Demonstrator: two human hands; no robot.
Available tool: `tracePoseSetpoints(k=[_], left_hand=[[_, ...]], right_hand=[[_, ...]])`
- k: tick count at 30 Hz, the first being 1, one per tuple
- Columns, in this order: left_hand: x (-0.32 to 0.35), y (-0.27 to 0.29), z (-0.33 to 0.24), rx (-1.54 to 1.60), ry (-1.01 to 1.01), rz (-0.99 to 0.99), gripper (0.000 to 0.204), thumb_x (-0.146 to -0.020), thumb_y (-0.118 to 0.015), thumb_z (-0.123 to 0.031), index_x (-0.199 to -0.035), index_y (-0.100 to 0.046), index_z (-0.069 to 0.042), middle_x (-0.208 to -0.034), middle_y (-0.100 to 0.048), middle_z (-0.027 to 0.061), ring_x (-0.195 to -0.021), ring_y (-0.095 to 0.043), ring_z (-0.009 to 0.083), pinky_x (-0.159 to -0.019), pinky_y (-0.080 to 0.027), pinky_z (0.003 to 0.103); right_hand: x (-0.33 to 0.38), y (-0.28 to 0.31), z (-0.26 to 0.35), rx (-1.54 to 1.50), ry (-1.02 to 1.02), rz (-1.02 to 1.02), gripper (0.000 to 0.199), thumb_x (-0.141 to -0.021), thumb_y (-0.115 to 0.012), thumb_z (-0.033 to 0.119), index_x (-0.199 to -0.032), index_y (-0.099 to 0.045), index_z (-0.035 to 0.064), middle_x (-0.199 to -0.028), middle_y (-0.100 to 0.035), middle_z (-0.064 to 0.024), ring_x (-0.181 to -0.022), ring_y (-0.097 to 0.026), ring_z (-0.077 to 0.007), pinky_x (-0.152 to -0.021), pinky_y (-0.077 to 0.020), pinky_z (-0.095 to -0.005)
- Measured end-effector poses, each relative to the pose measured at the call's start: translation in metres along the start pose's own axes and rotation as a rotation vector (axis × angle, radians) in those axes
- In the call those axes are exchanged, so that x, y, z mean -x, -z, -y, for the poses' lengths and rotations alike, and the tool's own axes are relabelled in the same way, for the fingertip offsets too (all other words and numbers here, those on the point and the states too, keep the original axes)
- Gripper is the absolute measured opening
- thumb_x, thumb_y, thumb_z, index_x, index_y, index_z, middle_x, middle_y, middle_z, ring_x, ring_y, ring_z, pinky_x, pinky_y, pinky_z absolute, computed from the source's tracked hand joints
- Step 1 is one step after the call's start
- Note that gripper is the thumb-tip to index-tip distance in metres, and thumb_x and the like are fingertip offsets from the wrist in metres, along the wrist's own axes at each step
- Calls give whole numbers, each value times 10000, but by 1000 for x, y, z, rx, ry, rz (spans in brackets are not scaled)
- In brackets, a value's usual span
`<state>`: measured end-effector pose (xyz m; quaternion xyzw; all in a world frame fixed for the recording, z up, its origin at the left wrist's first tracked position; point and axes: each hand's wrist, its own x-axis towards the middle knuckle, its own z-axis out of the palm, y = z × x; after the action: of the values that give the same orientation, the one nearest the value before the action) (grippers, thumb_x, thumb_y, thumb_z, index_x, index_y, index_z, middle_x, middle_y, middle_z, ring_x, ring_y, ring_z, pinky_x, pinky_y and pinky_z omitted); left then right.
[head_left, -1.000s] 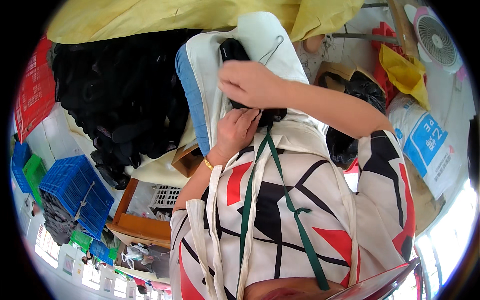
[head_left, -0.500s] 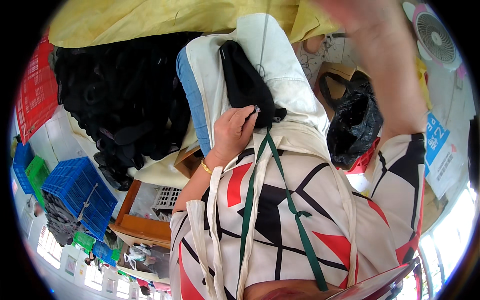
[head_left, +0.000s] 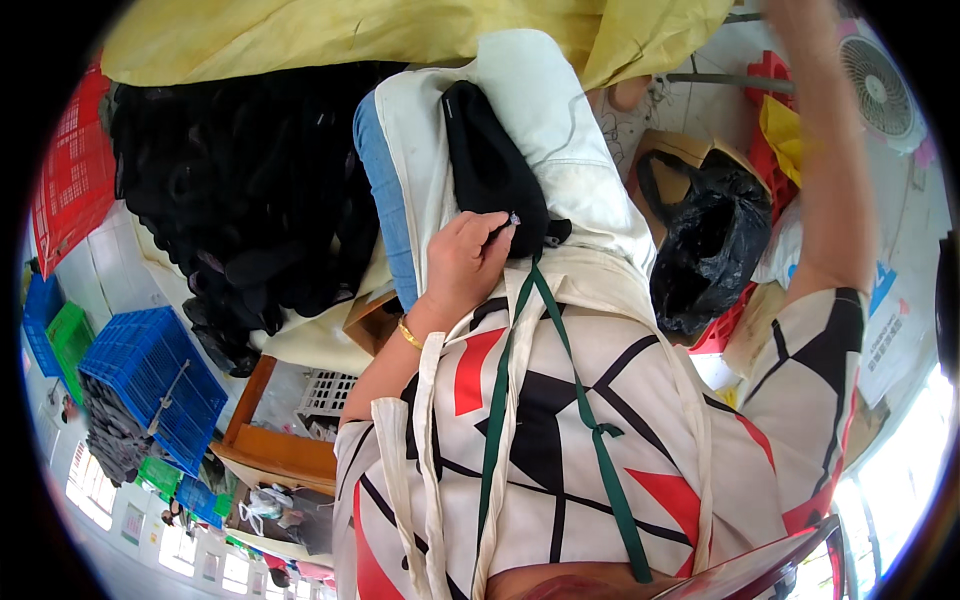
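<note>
White apron (head_left: 600,190) on the lap bears one black cloth piece (head_left: 490,160) at twelve o'clock, seemingly unfinished, pinched by the left hand's (head_left: 462,255) fingers, while the right arm (head_left: 832,180) hides its fingers past one, and I can't tell if ten o'clock's black pile (head_left: 240,170) is done.

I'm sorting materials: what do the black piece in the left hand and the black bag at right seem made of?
Black piece: probably matte fabric, as it looks soft and shineless. Black bag: likely thin, glossy plastic film, given its crinkles and highlights.
</note>
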<state>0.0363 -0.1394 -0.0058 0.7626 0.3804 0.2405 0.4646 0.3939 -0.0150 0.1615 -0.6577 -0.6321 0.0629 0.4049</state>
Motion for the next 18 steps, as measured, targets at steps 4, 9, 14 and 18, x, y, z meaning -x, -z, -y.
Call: tracePoseSetpoints(k=[4, 9, 14, 18], left_hand=[[2, 3, -3, 7, 24, -38, 146, -825, -739, -33, -963, -692, -35, -730, -609, 86, -565, -536, 199, -503, -420, 300], [1, 3, -2, 11, -26, -56, 147, -823, -739, -15, -960, -688, -25, -767, -624, 97, -606, -561, 216, -530, -439, 302], [0, 0, 1, 23, -27, -108, 157, -804, -741, -11, -952, -694, -33, -812, -645, 104, -660, -607, 257, -563, -487, 333], [1, -1, 1, 73, 54, -95, 152, -814, -738, -22, -960, -695, -34, -796, -633, 101, -647, -592, 250, -560, -475, 326]], right_hand=[[107, -74, -1, -165, 218, 673, 194, -891, -601, 58, -1084, -625, 54, -1026, -633, -96, -1001, -622, -283, -842, -519, -371], [173, -117, 23, -79, 493, 821, 149, -768, -630, 95, -917, -620, 84, -869, -568, -40, -884, -603, -234, -739, -528, -334], [185, -135, 23, -60, 681, 700, 159, -705, -652, 134, -850, -627, 76, -784, -531, -24, -794, -576, -212, -721, -491, -325], [189, -144, 16, -21, 653, 639, 134, -703, -685, 135, -801, -605, 91, -741, -484, -21, -752, -546, -206, -698, -455, -326]])
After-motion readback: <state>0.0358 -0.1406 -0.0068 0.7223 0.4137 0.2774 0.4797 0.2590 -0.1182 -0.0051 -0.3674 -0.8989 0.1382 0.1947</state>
